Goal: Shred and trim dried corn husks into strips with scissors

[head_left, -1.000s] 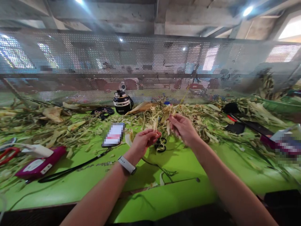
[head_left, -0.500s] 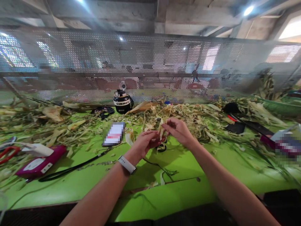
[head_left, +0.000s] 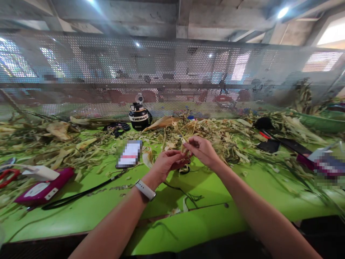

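Note:
My left hand (head_left: 168, 163), with a white watch on its wrist, and my right hand (head_left: 202, 150) meet above the green table (head_left: 205, 223). Both pinch a thin strip of dried corn husk (head_left: 184, 144) between their fingertips. Just under the hands lies a pair of black scissors (head_left: 184, 169). Behind them spreads a heap of dried husk strips (head_left: 215, 135).
A phone (head_left: 129, 154) lies left of my hands, with a black lanyard (head_left: 81, 194) trailing from it. A black bottle (head_left: 139, 117) stands at the back by the perforated metal screen (head_left: 172, 75). A magenta case (head_left: 43, 187) and red scissors (head_left: 7, 176) lie at far left. Dark objects (head_left: 269, 145) sit at right.
My hands have come together from being apart. The right hand moved down and left to meet the left hand over the husk strip.

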A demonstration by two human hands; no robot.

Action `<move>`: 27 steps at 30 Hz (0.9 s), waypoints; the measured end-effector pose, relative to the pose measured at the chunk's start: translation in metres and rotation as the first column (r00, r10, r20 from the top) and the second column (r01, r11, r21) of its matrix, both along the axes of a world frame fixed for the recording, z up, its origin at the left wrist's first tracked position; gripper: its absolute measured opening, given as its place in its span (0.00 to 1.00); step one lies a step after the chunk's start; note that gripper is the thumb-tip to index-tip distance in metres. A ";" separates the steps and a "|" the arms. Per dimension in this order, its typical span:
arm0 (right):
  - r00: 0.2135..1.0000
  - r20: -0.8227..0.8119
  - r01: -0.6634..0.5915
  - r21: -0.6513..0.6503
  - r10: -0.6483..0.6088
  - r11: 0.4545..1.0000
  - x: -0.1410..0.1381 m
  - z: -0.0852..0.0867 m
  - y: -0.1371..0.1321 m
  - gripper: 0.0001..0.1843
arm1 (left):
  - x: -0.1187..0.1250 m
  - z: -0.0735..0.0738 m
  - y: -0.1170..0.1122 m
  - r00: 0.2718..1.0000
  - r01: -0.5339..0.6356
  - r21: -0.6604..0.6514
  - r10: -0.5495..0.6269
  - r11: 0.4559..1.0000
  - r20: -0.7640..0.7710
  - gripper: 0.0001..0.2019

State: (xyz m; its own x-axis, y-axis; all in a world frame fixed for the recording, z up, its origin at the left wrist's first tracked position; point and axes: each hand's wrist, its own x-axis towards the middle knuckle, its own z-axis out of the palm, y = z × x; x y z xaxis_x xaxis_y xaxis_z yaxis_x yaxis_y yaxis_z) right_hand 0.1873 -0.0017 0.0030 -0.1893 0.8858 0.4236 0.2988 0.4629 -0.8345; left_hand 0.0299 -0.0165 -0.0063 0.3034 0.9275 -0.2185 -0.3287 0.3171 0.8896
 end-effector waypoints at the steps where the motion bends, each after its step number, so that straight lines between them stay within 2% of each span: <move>1: 1.000 -0.008 -0.006 -0.007 0.006 1.000 0.000 -0.001 0.000 0.15 | 0.000 0.000 0.000 1.000 -0.003 0.006 0.003 1.000 -0.014 0.04; 5: 0.999 -0.030 0.038 -0.070 -0.040 0.997 -0.001 0.000 0.002 0.18 | -0.001 -0.001 0.002 0.999 -0.004 0.023 0.005 1.000 -0.033 0.04; 7: 0.996 0.024 0.094 -0.134 -0.091 0.986 -0.001 0.005 0.000 0.19 | -0.002 -0.002 0.003 0.999 -0.011 0.007 0.012 1.000 -0.032 0.04; 10: 0.995 0.098 0.036 -0.269 -0.010 0.962 -0.002 0.014 -0.006 0.19 | -0.003 -0.003 0.004 1.000 0.015 0.003 -0.015 1.000 -0.024 0.04; 13: 0.992 -0.054 -0.125 -0.398 0.113 0.909 -0.005 0.019 -0.011 0.18 | -0.004 -0.003 0.003 0.996 0.079 0.004 -0.079 0.997 -0.034 0.03; 16: 0.956 -0.285 -0.204 -0.473 0.071 0.857 -0.007 0.016 -0.011 0.18 | -0.004 -0.003 0.001 0.993 0.110 -0.005 -0.110 0.994 -0.042 0.05; 19: 0.924 -0.383 -0.201 -0.509 -0.012 0.837 -0.008 0.010 -0.007 0.17 | -0.004 -0.002 0.000 0.990 0.130 -0.003 -0.130 0.991 -0.048 0.08; 27: 0.896 -0.435 -0.139 -0.460 -0.086 0.877 -0.012 0.004 -0.004 0.20 | -0.007 0.003 -0.001 0.990 0.109 0.057 -0.104 0.992 -0.091 0.10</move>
State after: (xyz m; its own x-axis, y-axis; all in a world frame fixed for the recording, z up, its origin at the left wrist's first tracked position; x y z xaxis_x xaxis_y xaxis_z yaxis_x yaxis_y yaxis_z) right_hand 0.1754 -0.0057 0.0073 -0.1142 0.9935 0.0030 -0.1477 -0.0140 -0.9889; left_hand 0.0226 -0.0171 -0.0031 0.3835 0.9033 -0.1924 -0.2159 0.2902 0.9323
